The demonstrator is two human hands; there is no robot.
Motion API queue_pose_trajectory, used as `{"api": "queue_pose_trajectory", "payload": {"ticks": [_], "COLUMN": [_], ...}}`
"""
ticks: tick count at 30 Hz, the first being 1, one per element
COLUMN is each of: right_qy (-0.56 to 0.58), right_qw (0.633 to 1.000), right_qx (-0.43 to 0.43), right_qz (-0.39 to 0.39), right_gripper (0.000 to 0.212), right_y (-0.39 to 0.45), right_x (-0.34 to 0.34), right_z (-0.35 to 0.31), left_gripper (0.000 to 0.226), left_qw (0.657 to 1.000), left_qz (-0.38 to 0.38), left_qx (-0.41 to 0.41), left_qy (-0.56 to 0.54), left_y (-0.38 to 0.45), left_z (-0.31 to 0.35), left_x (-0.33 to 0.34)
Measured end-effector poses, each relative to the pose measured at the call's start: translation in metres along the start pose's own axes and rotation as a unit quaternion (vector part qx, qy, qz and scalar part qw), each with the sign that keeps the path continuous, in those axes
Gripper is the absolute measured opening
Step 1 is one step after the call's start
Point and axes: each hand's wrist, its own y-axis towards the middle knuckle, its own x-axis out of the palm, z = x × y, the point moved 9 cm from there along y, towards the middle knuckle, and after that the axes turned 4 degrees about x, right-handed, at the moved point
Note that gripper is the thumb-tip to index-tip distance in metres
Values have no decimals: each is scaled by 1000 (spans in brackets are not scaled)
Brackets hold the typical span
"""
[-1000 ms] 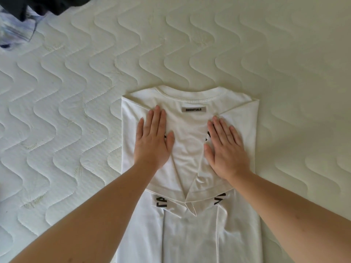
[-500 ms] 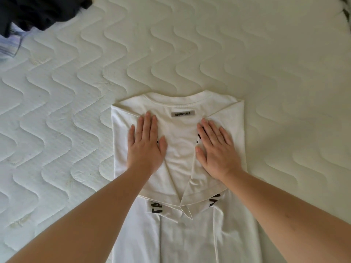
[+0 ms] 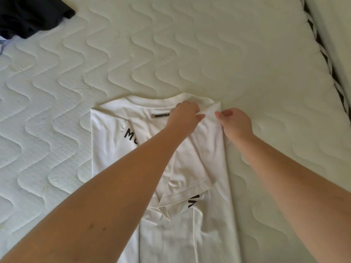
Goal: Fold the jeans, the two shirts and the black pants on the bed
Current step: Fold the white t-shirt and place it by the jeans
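Observation:
A white shirt (image 3: pixel 112 147) with black lettering lies back up on the bed, collar away from me, both sleeves folded in over its back. My left hand (image 3: pixel 183 116) reaches across it and pinches the fabric at the shirt's right shoulder fold. My right hand (image 3: pixel 234 121) grips the same shoulder edge from the outer side, fingers curled on the cloth. A dark garment (image 3: pixel 28 15) lies bunched at the top left corner of the view.
The quilted white mattress (image 3: pixel 190 54) spreads all around the shirt. Its right edge (image 3: pixel 322 54), with a dark patterned trim, runs down the top right. A bit of pale blue cloth (image 3: pixel 1 44) shows under the dark garment.
Both hands lifted off the shirt's back, where they were pressing flat, and moved up and right to the right shoulder fold. The view shifted to the right.

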Motion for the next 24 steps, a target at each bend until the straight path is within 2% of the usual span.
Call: {"api": "queue_pose_trajectory", "payload": {"ticks": [4,12,18,21,24], "right_qy": [16,77,99,88,13], "right_qw": [1000,997,995,996,994], "right_qx": [-17,-9,-18,-20,-3], "right_qz": [-7,24,4,-27,-112], "right_gripper": [22,22,18,22,32], "right_y": [-2,0,6,7,5], "right_x": [-6,-17,-15,-15,-8], "right_z": [-5,13,10,3,0], "left_gripper": [26,19,18,23,32], "left_qw": [999,997,998,997,995], "left_qz": [-43,-16,0,-4,-54], "left_qx": [-20,0,-8,-20,-17], "left_qy": [-9,-74,-56,-74,-80], "left_y": [35,46,44,44,45], "left_z": [16,46,45,34,30], "left_x": [6,18,18,15,19]}}
